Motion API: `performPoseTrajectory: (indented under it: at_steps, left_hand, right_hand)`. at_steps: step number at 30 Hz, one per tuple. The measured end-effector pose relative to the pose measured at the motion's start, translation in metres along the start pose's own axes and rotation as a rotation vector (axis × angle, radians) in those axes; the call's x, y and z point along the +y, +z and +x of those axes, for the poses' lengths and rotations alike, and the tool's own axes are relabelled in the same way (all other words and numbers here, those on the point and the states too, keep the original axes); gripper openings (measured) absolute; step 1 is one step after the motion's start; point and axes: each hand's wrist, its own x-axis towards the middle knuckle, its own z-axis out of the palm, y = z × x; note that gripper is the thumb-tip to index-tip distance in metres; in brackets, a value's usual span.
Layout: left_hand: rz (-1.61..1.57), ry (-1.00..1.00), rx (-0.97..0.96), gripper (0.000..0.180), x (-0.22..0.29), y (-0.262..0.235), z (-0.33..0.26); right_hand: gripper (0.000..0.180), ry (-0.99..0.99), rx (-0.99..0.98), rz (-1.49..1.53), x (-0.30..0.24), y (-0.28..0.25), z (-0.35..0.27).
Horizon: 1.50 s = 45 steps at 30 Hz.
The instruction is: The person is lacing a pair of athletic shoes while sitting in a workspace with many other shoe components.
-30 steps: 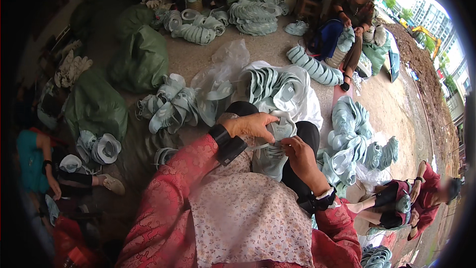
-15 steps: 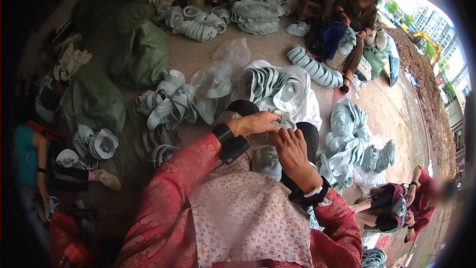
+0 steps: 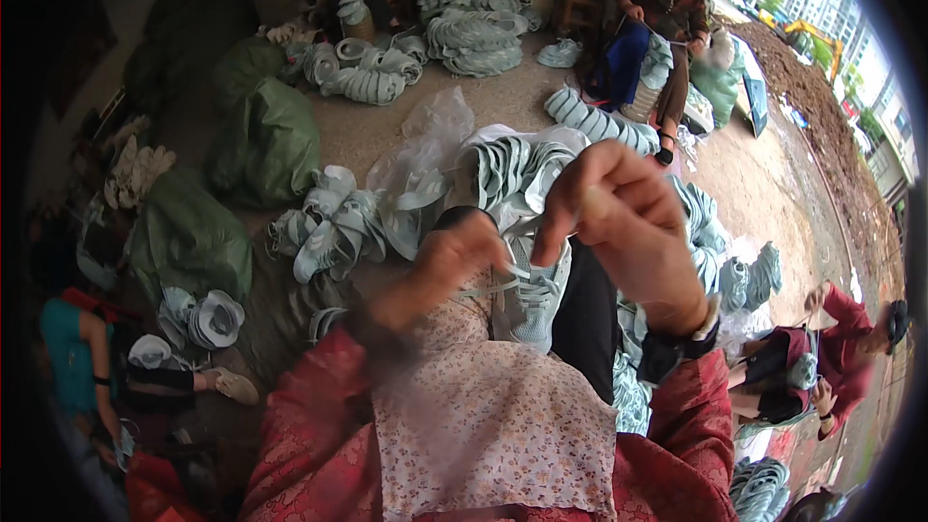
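Observation:
A pale grey-blue shoe upper [image 3: 531, 304] rests between my knees, its toe pointing toward me, above the floral apron [image 3: 493, 416]. White lacing crosses its front. My left hand [image 3: 445, 266], blurred, is at the left of the upper and pinches a white shoelace [image 3: 505, 282] that runs to the eyelets. Raised over the right side of the upper, my right hand [image 3: 619, 232] has its fingers bent together in a pinch on the lace; its fingertips partly hide the lace there.
Ahead lie stacked shoe uppers [image 3: 522, 166] in white plastic, with more piles [image 3: 329, 222] to the left. Green sacks [image 3: 266, 140] stand far left. Co-workers sit around: one far right [image 3: 657, 19], one near right [image 3: 841, 358], one at left [image 3: 72, 348].
My hands have moved apart from being together above the upper. The right hand has risen to the right; the left has shifted left and nearer. The upper's laced front now shows.

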Motion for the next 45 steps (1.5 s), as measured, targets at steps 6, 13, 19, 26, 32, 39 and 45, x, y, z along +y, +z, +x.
performPoseTrajectory:
  at_steps: [6, 13, 19, 26, 32, 39, 45]
  left_hand:
    - [-0.444, 0.056, 0.36, 0.022, 0.054, -0.095, -0.009]
    - [0.17, -0.583, 0.403, 0.031, -0.009, -0.12, -0.035]
    - [0.585, -0.079, 0.021, 0.019, -0.039, -0.032, -0.028]
    - [0.44, -0.248, -0.477, 0.032, -0.02, -0.001, -0.017]
    - [-0.271, -0.093, -0.061, 0.032, 0.096, -0.062, -0.033]
    - [-0.496, 0.369, 0.704, 0.037, 0.182, -0.078, -0.073]
    - [-0.907, 0.473, -0.1, 0.035, 0.188, -0.092, -0.091]
  right_hand:
    - [0.013, 0.104, 0.291, -0.438, 0.011, -0.061, -0.041]
    - [0.004, 0.195, 0.154, -1.403, 0.082, -0.112, -0.101]
    - [0.02, 0.216, -0.011, -1.543, 0.095, -0.105, -0.092]
    - [0.034, 0.318, -0.115, -1.24, 0.128, -0.147, -0.075]
    - [0.043, 0.601, -0.125, -0.908, 0.116, -0.144, -0.064]
    - [0.038, 0.54, -0.037, -0.679, 0.141, -0.156, -0.078]
    - [0.035, 0.385, 0.049, -0.692, 0.161, -0.161, -0.089]
